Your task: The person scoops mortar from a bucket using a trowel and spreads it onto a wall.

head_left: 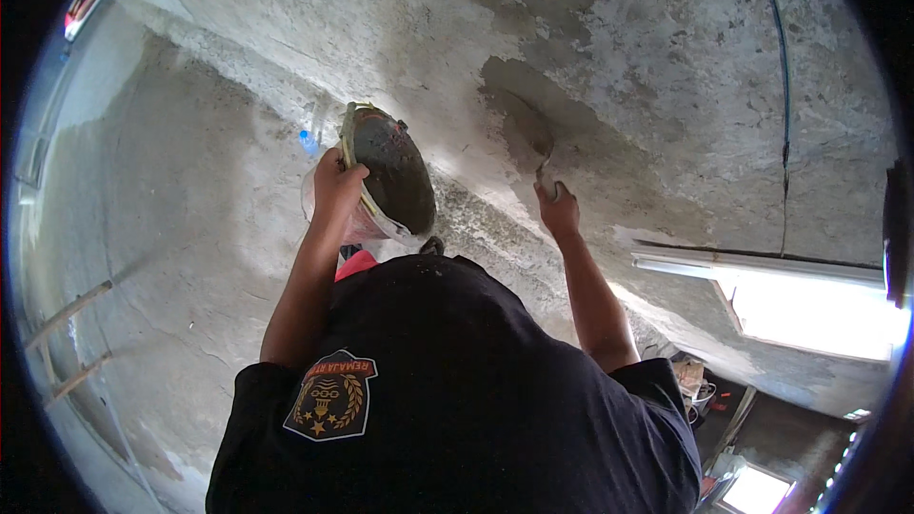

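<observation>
My left hand (338, 186) is closed on the rim of a pale bucket (348, 138), tilted so that its mouth shows. Grey wet mortar (395, 167) fills the inside nearly to the rim. To the right, my right hand (560, 210) grips the handle of a trowel (539, 136). Its mortar-coloured blade lies at a darker damp patch of mortar (595, 148) on the rough grey wall (666, 67). Whether the blade presses on the wall is hard to tell.
A clear bottle with a blue part (307, 141) stands left of the bucket. Down the wall at right runs a dark cable (783, 67), above a bright window opening (809, 309). Wooden poles (71, 312) show at far left; clutter (695, 381) lies at lower right.
</observation>
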Tool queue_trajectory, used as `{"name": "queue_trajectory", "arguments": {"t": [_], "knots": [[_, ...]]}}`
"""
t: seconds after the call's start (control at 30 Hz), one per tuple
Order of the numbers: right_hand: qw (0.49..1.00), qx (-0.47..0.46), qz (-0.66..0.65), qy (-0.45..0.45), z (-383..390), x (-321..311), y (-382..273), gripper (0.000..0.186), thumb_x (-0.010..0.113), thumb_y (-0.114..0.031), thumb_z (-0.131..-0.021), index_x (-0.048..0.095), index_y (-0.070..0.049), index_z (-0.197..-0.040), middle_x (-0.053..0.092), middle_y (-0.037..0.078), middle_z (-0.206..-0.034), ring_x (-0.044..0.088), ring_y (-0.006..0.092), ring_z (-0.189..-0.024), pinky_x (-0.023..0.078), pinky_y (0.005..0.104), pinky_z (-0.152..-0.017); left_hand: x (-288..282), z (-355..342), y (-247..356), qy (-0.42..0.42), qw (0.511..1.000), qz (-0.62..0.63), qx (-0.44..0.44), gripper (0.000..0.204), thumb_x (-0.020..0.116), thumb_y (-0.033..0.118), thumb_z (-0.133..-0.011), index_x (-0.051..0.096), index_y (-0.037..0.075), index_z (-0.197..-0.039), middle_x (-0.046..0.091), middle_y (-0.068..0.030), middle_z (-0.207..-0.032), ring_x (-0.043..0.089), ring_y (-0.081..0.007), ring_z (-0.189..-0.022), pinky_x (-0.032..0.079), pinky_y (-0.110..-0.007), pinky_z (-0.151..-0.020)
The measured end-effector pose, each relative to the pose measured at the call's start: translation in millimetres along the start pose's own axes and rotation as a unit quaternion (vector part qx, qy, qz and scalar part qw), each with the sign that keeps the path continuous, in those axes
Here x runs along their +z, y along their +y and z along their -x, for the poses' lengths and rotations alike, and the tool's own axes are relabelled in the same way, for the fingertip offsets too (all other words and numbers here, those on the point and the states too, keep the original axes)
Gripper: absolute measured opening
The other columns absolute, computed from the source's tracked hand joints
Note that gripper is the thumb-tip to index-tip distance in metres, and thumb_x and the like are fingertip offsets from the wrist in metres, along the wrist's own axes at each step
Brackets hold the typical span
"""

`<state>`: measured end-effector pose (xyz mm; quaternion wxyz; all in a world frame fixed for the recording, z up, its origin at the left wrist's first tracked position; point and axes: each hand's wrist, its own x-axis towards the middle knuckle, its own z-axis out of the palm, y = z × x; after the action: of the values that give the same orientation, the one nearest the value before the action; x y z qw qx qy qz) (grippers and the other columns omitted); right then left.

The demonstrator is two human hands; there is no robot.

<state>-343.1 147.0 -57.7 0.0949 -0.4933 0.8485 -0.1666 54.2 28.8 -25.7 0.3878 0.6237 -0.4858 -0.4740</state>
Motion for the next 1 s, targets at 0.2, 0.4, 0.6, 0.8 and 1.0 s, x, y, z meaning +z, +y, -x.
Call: {"name": "queue_trajectory", "arguments": {"t": [0.2,0.4,0.6,0.8,1.0], "knots": [[0.999,0.001,0.011,-0.031,16,-2,-21,0.048,0.06,-0.051,-0.085,0.061,-0.003,-0.09,0.065,0.024,-0.08,0.062,0.0447,-0.08,0.048,0.05,-0.07,-6,9,0,0.01,1.0,0.024,-0.007,0.026,0.065,0.008,-0.067,0.059,-0.004,-0.089,0.063,-0.0126,-0.077,0.061,-0.0207,-0.07,0.047,-0.034,-0.064],[1.0,0.004,0.027,0.002,1,6,-8,0.048,0.059,-0.051,-0.086,0.06,-0.004,-0.093,0.065,0.025,-0.081,0.062,0.0443,-0.082,0.048,0.0513,-0.07,-9,6,-5,0.016,1.0,0.001,-0.009,0.023,0.065,0.009,-0.067,0.057,-0.003,-0.084,0.061,-0.0108,-0.072,0.058,-0.0199,-0.065,0.045,-0.035,-0.06],[0.997,0.061,0.009,-0.05,49,5,5,0.047,0.057,-0.049,-0.087,0.058,-0.006,-0.106,0.066,0.024,-0.088,0.062,0.0439,-0.088,0.048,0.0513,-0.074,-19,12,3,-0.008,0.999,-0.013,-0.05,0.023,0.065,0.009,-0.07,0.059,-0.003,-0.088,0.063,-0.0116,-0.081,0.06,-0.0212,-0.076,0.046,-0.034,-0.069],[0.997,-0.054,0.046,0.004,8,-2,-19,0.042,0.057,-0.045,-0.088,0.058,-0.005,-0.103,0.066,0.024,-0.084,0.063,0.0448,-0.081,0.049,0.0528,-0.068,-14,0,-9,-0.017,0.999,0.005,-0.036,0.025,0.065,0.008,-0.069,0.06,-0.003,-0.089,0.063,-0.0118,-0.081,0.06,-0.0207,-0.075,0.046,-0.033,-0.069],[0.991,-0.017,0.131,-0.031,-2,2,11,0.045,0.056,-0.047,-0.088,0.056,-0.006,-0.106,0.066,0.023,-0.082,0.064,0.0431,-0.08,0.051,0.0512,-0.069,-10,-2,-10,-0.001,0.999,0.041,-0.022,0.027,0.065,0.009,-0.067,0.059,-0.005,-0.089,0.064,-0.0128,-0.079,0.061,-0.0206,-0.071,0.047,-0.034,-0.065]]}}
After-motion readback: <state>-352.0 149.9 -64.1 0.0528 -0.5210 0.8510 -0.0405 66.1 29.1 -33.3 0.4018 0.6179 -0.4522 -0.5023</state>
